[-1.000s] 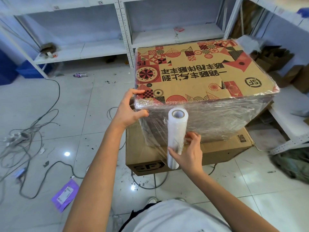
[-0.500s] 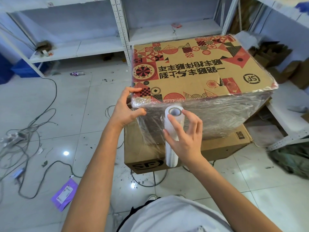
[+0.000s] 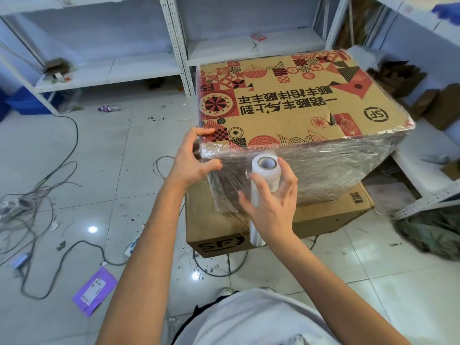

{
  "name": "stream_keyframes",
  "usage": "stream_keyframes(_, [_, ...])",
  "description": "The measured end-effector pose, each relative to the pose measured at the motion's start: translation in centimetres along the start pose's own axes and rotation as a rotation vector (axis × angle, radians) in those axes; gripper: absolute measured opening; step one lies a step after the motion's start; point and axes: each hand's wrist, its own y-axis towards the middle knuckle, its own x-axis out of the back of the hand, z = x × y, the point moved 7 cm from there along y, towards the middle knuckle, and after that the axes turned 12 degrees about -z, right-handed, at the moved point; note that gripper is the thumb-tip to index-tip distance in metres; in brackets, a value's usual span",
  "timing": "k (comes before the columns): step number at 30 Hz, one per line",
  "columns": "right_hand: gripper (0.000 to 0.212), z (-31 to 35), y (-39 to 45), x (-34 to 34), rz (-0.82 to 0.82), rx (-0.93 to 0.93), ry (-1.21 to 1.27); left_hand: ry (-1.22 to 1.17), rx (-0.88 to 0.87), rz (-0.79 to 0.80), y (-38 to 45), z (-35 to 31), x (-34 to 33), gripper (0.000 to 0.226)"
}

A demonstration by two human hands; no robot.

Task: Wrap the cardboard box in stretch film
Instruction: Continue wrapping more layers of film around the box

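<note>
- While the cardboard box (image 3: pixel 286 115) sits on a plain carton (image 3: pixel 323 217) on the floor, stretch film (image 3: pixel 336 168) covers its near side.
- My left hand (image 3: pixel 191 160) grips the box's near left corner, fingers (image 3: pixel 201 131) curled on top, thumb on the filmed face.
- My right hand (image 3: pixel 271 207) holds the upright film roll (image 3: pixel 265 175) against that face, fingers curled loosely around it.
- Cables (image 3: pixel 49 185) and a purple mailer (image 3: pixel 94 291) lie on the tiles.
</note>
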Motion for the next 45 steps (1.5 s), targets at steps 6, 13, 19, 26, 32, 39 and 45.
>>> stream_keyframes(6, [0.018, 0.6, 1.1, -0.2, -0.074, -0.038, 0.005, 0.017, -0.015, 0.006, 0.2, 0.0, 0.1, 0.064])
stream_keyframes(13, [0.009, 0.7, 0.5, -0.1, 0.043, -0.042, 0.145, 0.022, -0.022, 0.012, 0.4, 0.2, 0.1, 0.064])
stream_keyframes(19, [0.003, -0.7, -0.2, 0.2, 0.120, -0.140, 0.383, 0.023, -0.035, 0.020, 0.5, 0.0, 0.0, 0.064])
stream_keyframes(26, [0.005, -1.2, -0.7, 0.2, 0.091, -0.335, 0.548, -0.021, -0.053, 0.018, 0.3, 0.1, 0.0, 0.063])
stream_keyframes(32, [0.013, -1.5, -0.6, 0.3, 0.047, -0.372, 0.530, -0.003, -0.093, 0.010, -0.3, -0.4, -0.4, 0.068])
stream_keyframes(39, [0.013, -1.7, -0.5, 0.3, 0.049, -0.385, 0.551, 0.532, -0.806, -0.223, -4.6, -5.5, -1.0, 0.065])
stream_keyframes(45, [0.014, -1.9, -0.4, 0.5, 0.050, -0.389, 0.610, 0.593, -1.080, 0.379, -4.7, -8.1, -7.1, 0.051])
